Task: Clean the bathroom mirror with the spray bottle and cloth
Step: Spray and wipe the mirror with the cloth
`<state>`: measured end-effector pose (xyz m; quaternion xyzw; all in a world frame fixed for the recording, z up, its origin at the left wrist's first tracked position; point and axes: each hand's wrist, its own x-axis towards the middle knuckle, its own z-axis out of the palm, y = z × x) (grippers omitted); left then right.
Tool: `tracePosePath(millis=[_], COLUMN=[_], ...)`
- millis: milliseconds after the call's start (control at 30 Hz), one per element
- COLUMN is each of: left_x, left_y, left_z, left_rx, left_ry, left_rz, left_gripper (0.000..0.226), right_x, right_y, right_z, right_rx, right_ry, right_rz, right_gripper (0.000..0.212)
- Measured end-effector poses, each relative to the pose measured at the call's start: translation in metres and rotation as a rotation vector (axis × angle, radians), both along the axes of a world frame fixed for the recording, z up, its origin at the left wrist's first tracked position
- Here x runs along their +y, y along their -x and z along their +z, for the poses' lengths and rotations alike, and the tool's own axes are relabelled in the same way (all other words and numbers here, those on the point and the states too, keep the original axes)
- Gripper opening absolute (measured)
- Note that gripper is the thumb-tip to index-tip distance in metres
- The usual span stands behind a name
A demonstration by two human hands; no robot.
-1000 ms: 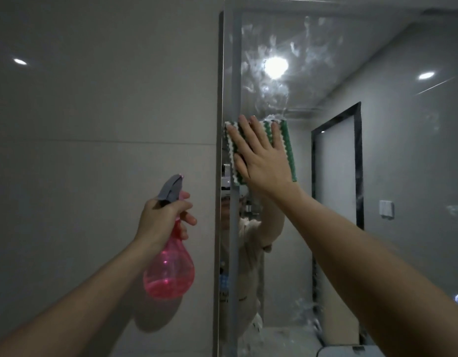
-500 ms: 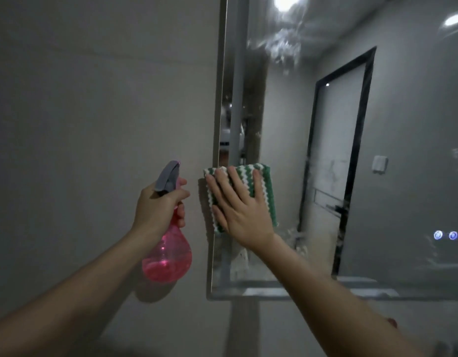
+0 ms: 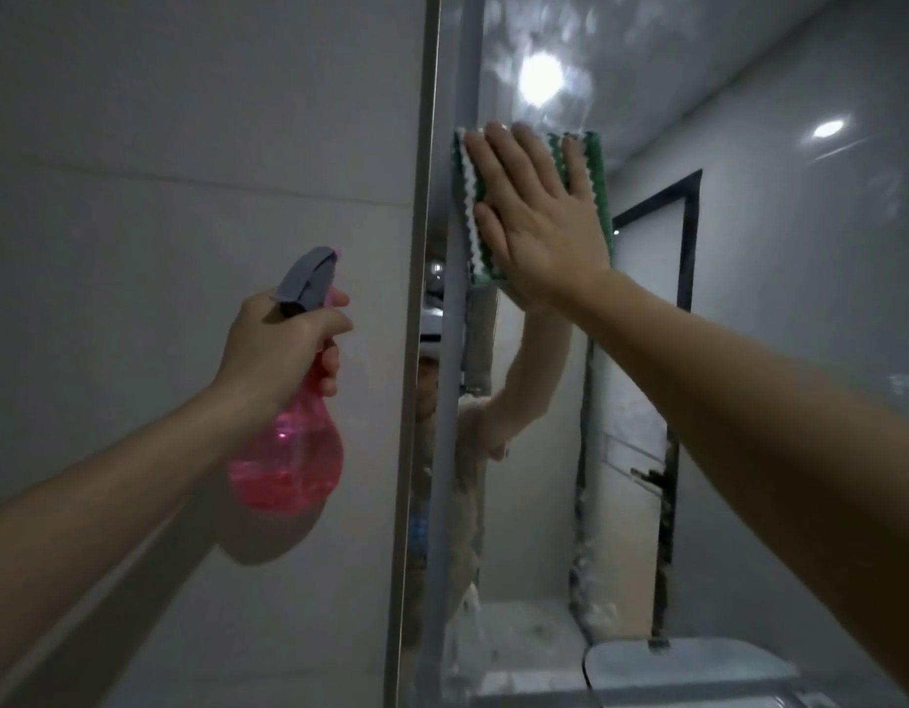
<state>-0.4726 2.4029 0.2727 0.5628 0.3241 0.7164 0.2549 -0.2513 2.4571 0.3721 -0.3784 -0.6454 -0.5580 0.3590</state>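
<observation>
A person is standing close to a bathroom mirror (image 3: 749,324), seen from their own eye level, with both bare arms reaching forward. The right hand (image 3: 534,217) is lying flat with fingers straight and spread, pressing a folded cloth (image 3: 598,171) with green and white zigzag stripes against the glass near the mirror's left edge, high up. The cloth is showing around the fingertips and along both sides of the hand. Just above it, smeared, cloudy streaks are covering the glass around the reflection of a round ceiling light (image 3: 541,76).

The left hand (image 3: 284,344) is gripping the neck of a spray bottle (image 3: 289,462), fingers curled round it below the grey trigger head. The bottle's rounded pink translucent body is hanging beneath the hand, in front of the pale tiled wall (image 3: 161,196) to the left of the mirror, not touching the glass.

The mirror is reflecting the person's raised arm, a dark-framed doorway (image 3: 690,247) and grey walls.
</observation>
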Motion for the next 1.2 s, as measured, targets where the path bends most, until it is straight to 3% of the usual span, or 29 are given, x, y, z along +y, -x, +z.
tracePosePath(millis=[133,300,600,833,1033,1200], left_x=[0.004,0.004,-0.022,-0.047,-0.045,-0.036], left_y=[0.000,-0.006,-0.021,-0.029,-0.021,-0.017], left_z=[0.036,0.032,-0.026,-0.113,-0.101,-0.053], left_rx=[-0.027,0.005,-0.027,-0.118,-0.106,-0.091], left_ry=[-0.059,-0.041,0.097,0.253,0.242,0.131], left_rz=[-0.004,-0.027,-0.026,-0.015,0.018,0.016], left_gripper=[0.013,0.014,0.014,0.016,0.018,0.017], right_x=[-0.005,-0.006,0.001,-0.011,-0.005,0.003], right_y=[0.002,0.017,0.042,0.041,0.026,0.021], right_z=[0.033,0.011,-0.148,-0.295,-0.269,-0.179], right_rx=[0.088,0.208,0.032,-0.151,-0.234,-0.219], right_ry=[0.014,0.045,0.018,0.112,0.113,0.028], right_rz=[0.008,0.045,0.150,0.071,0.132,0.170], right_gripper=[0.054,0.055,0.056,0.054,0.049,0.049])
